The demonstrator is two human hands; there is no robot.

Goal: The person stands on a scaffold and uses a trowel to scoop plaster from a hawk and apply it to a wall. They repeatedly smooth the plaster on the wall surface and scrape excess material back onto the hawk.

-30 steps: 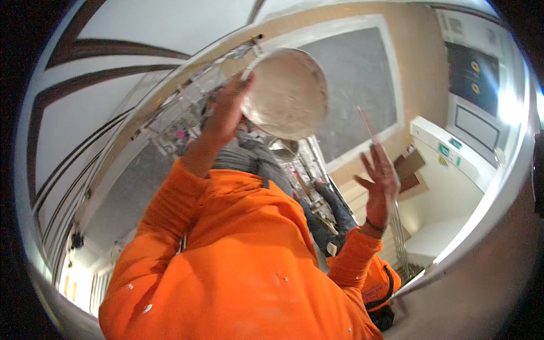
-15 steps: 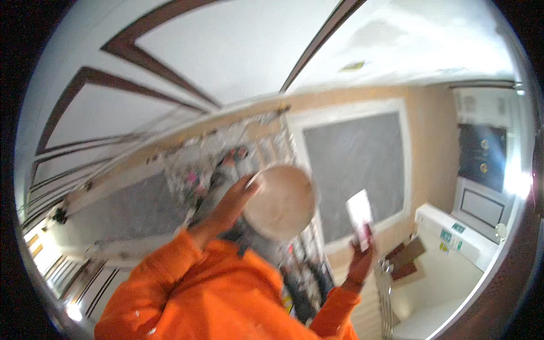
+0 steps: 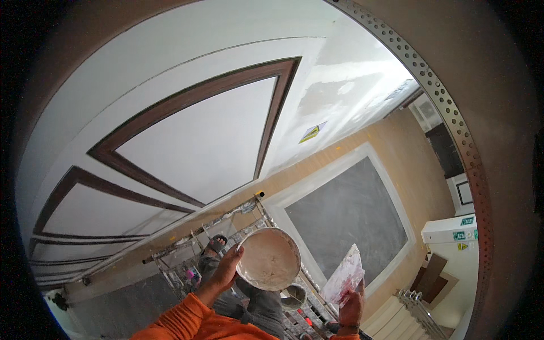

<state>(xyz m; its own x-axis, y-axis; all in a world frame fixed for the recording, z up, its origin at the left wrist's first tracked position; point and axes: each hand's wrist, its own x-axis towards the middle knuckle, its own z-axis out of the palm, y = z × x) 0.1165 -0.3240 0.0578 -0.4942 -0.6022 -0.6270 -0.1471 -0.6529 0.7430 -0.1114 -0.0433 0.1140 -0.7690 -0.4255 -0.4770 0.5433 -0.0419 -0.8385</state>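
Note:
My left hand grips the rim of a round tub filled with smooth beige-pink plaster. The tub is in front of my body, its open top facing up. To the right, my right hand is closed round a wide putty knife. Its blade points up and is smeared with whitish plaster; the handle is mostly hidden in my fingers. The putty knife and the tub are apart. Orange sleeves cover my forearms.
I am high on a plaster-splashed scaffold platform; a sandalled foot shows on it. A second small container stands below the tub. A perforated metal edge strip curves close overhead. The white panelled wall has brown mouldings. A dark floor panel lies below.
My view has swung upward and turned, bringing the perforated strip into sight. In the picture, the tub and both hands sit lower. Both hands keep their holds, and the blade shows broader.

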